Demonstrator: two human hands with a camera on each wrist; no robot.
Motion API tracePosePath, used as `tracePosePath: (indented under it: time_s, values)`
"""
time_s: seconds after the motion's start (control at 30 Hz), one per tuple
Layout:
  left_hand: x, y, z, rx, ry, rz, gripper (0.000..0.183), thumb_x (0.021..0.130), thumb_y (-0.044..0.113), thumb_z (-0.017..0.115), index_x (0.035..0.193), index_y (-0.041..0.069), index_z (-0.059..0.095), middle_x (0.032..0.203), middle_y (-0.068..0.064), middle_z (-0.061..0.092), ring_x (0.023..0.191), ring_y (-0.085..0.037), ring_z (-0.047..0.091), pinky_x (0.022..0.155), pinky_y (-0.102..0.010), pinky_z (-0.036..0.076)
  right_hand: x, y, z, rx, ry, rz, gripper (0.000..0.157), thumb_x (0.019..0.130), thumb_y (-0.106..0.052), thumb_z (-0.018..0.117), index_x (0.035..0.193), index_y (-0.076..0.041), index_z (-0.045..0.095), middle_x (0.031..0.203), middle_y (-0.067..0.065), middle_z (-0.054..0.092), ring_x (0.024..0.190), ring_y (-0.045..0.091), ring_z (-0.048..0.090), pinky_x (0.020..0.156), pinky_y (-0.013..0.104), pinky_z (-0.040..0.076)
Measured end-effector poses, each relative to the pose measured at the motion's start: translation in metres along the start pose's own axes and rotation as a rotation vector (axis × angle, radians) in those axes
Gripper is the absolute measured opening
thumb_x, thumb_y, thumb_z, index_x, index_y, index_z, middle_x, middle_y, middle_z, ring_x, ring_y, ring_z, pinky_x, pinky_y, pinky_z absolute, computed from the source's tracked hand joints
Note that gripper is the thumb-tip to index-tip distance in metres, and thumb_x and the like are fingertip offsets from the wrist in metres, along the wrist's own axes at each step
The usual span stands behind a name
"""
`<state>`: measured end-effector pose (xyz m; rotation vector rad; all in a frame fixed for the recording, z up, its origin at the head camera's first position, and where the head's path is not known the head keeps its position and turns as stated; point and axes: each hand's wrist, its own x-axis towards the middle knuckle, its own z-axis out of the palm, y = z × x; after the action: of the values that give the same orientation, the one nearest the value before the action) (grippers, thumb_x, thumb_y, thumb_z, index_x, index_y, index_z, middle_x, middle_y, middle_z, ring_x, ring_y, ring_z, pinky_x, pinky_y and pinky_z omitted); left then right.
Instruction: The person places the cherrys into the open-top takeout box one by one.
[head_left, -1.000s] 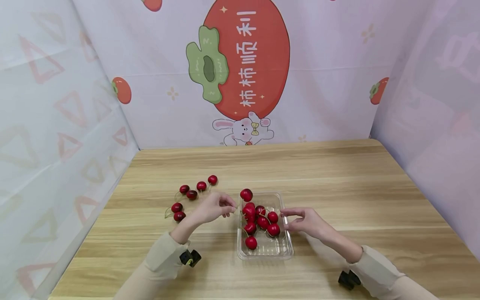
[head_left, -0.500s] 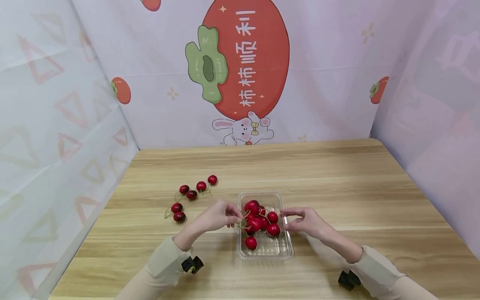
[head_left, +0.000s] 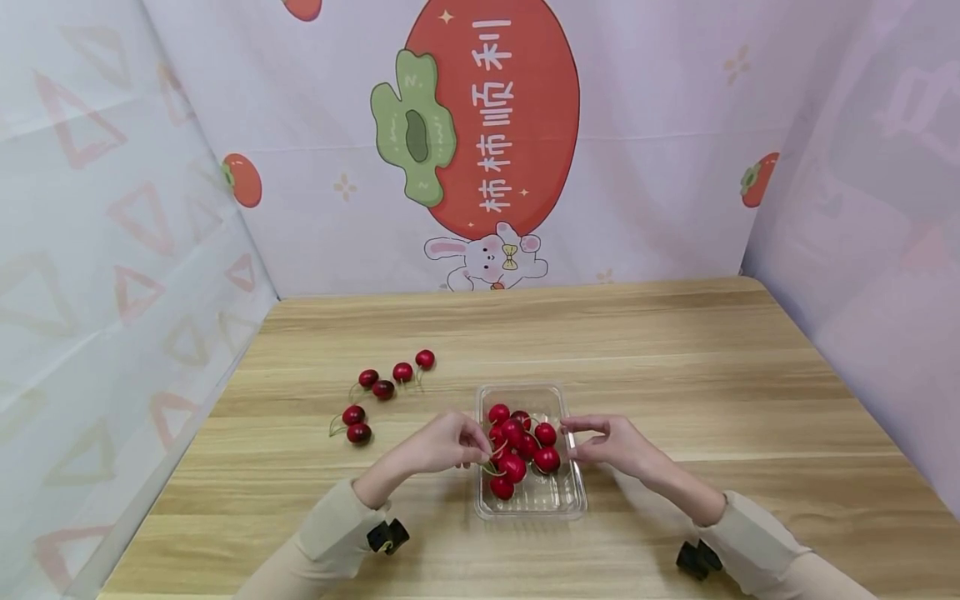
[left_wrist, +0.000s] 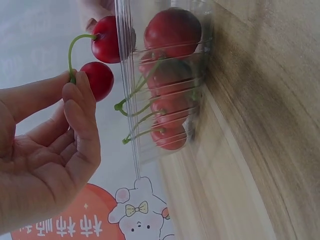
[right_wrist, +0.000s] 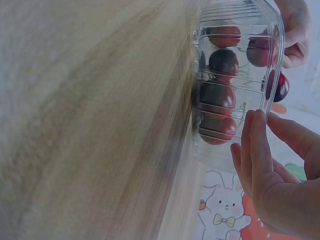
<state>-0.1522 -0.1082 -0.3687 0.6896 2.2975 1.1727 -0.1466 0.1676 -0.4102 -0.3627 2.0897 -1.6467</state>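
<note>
Pinching a glossy red cherry pair (head_left: 513,467) by green stems (left_wrist: 70,52) in the left hand (head_left: 452,442), over a clear box (head_left: 558,500) with more cherries (head_left: 547,459) inside.
Touching the box's right side with the loosely spread right hand (head_left: 615,443); leftward, six loose cherries (head_left: 383,390); behind, wooden table (head_left: 660,358) to the far edge.

Left hand (head_left: 448,443) with two stemmed cherries (head_left: 513,467) over a clear plastic box (head_left: 546,497).
</note>
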Motion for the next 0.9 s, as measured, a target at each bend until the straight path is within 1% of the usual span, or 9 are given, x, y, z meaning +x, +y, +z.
tracePosePath:
  time_s: [0.3,0.5,0.67,0.77,0.9]
  values:
    - [-0.0006,0.0035,0.0025,0.023,-0.049,0.018,0.005,0.078,-0.004,0.060,0.075,-0.003,0.065,0.066,-0.004,0.061,0.053,-0.007,0.049,0.046,-0.017,0.041,-0.0001,-0.0002,-0.0003,0.003,-0.007,-0.003,0.052,0.080,-0.008,0.061,0.125,0.010,0.042,0.120,0.026,0.049,0.085,0.023,0.063,0.077,0.036,0.049]
    - [-0.0012,0.0044,0.0051,0.053,-0.071,0.021,0.005,0.077,-0.004,0.060,0.074,-0.003,0.065,0.067,-0.003,0.061,0.053,-0.006,0.049,0.047,-0.017,0.042,0.0003,0.0002,-0.0005,-0.003,-0.010,-0.005,0.051,0.081,-0.008,0.061,0.124,0.010,0.042,0.120,0.026,0.049,0.084,0.018,0.063,0.076,0.036,0.049]
    - [-0.0016,0.0062,0.0074,0.056,-0.080,0.010,0.004,0.076,-0.005,0.061,0.074,-0.004,0.065,0.068,-0.002,0.060,0.054,-0.005,0.048,0.048,-0.016,0.041,0.0005,0.0004,-0.0006,0.000,-0.010,-0.004,0.051,0.081,-0.010,0.061,0.125,0.009,0.043,0.121,0.025,0.049,0.085,0.019,0.063,0.077,0.037,0.049]
    - [-0.0015,0.0063,0.0086,0.063,-0.082,0.002,0.005,0.076,-0.005,0.061,0.073,-0.003,0.065,0.067,-0.002,0.060,0.054,-0.006,0.048,0.048,-0.016,0.041,0.0002,0.0005,-0.0005,-0.007,-0.010,-0.005,0.052,0.081,-0.011,0.062,0.125,0.009,0.043,0.121,0.025,0.050,0.085,0.018,0.063,0.077,0.038,0.049]
    - [-0.0015,0.0066,0.0103,0.099,-0.078,-0.004,0.006,0.075,-0.005,0.062,0.072,-0.001,0.066,0.067,-0.001,0.060,0.055,-0.005,0.048,0.050,-0.016,0.041,0.0001,0.0013,0.0001,-0.023,-0.007,-0.003,0.052,0.081,-0.013,0.062,0.124,0.008,0.043,0.120,0.024,0.051,0.084,0.016,0.063,0.076,0.036,0.049]
